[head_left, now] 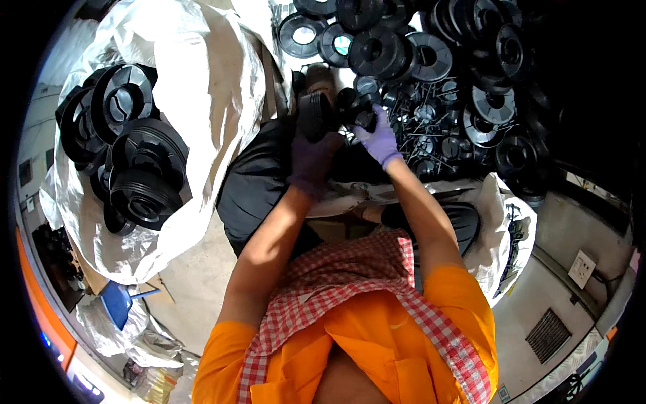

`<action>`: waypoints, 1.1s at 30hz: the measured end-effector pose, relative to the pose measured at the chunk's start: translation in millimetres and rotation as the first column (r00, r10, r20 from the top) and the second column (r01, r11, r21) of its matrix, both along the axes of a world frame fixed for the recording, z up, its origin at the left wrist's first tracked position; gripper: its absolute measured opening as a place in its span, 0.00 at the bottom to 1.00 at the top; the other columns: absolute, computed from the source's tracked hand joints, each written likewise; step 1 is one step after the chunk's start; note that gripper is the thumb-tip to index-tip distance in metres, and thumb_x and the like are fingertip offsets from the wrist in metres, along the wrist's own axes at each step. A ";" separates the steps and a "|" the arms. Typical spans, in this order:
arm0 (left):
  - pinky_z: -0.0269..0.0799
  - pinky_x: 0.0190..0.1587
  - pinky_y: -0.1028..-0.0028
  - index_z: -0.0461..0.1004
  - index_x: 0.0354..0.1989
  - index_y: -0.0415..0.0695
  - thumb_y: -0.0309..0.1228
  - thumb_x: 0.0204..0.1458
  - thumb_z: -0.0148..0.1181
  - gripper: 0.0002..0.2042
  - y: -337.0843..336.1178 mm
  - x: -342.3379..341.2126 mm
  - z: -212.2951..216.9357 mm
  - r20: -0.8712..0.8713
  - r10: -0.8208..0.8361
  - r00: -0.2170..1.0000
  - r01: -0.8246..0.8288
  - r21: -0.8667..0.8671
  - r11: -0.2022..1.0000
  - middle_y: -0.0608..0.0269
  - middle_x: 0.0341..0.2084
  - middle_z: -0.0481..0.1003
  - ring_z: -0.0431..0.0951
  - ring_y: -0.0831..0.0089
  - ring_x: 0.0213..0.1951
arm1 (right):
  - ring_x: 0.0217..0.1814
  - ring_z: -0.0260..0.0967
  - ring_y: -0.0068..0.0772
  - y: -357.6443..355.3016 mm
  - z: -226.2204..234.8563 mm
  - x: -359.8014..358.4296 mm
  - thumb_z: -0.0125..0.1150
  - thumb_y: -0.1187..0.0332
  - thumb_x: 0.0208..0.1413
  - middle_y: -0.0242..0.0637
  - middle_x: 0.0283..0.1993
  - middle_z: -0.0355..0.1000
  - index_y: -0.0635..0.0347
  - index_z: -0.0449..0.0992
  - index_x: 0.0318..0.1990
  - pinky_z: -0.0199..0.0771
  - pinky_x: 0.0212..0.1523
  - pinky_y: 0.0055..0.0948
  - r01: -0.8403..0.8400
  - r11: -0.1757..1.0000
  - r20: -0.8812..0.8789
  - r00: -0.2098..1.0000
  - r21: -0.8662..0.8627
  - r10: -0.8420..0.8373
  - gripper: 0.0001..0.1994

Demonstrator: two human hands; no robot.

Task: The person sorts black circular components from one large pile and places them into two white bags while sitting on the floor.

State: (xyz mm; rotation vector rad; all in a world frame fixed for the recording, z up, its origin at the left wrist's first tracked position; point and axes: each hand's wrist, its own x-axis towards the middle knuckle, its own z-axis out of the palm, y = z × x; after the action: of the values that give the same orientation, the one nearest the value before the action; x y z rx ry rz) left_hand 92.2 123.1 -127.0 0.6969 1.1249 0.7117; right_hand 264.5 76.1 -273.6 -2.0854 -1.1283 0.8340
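the left hand (pixel 313 160) lies in shadow, its fingers partly hidden by a black ridged piece (pixel 314 116). the small dark piece (pixel 365 120) in the right hand (pixel 379 141) is too dim to make out. black rings (pixel 351 20) are cut off by the top edge; thin sticks (pixel 431 125) are too small to count.

"How do the arms lie?"
"The left forearm (pixel 269 237) and right forearm (pixel 423 209) both reach forward, slanting inward."
"And the hands?"
"Gloved in purple, near each other: the left hand (pixel 313 161) is shaded, fingers curled; the right hand (pixel 381 141), sunlit, has thumb and forefinger parted."
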 end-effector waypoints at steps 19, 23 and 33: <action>0.72 0.43 0.72 0.71 0.48 0.40 0.29 0.47 0.58 0.18 -67.0 -58.3 62.6 0.362 -0.570 0.738 0.611 0.002 0.792 0.60 0.38 0.75 0.76 0.71 0.39 | 0.54 0.65 0.47 -102.4 206.7 -34.4 0.56 0.70 0.50 0.45 0.55 0.64 0.54 0.64 0.56 0.71 0.49 0.41 -0.755 0.591 0.117 0.639 0.286 0.760 0.23; 0.71 0.43 0.72 0.64 0.56 0.41 0.27 0.44 0.61 0.27 -101.0 -46.8 83.6 -0.392 -0.520 0.759 0.640 0.301 0.706 0.61 0.38 0.75 0.74 0.73 0.40 | 0.56 0.64 0.43 -110.6 168.5 -53.8 0.62 0.69 0.48 0.47 0.56 0.61 0.63 0.60 0.59 0.65 0.57 0.35 0.048 0.999 -0.994 0.113 -0.006 -0.012 0.29; 0.71 0.42 0.73 0.53 0.64 0.44 0.23 0.43 0.60 0.37 -115.5 -47.2 48.5 -0.014 -0.550 0.835 0.533 0.274 0.801 0.62 0.40 0.73 0.73 0.75 0.41 | 0.59 0.61 0.40 -125.9 196.2 -48.6 0.57 0.64 0.56 0.50 0.56 0.65 0.61 0.61 0.59 0.61 0.59 0.39 -0.145 0.989 -0.642 0.760 -0.015 0.102 0.24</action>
State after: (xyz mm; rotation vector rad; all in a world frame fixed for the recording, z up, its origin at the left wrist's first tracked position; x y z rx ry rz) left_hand 45.0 7.6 -78.6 1.1623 0.7114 0.3858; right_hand 215.9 -49.9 -77.4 -1.5616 -0.8573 1.5214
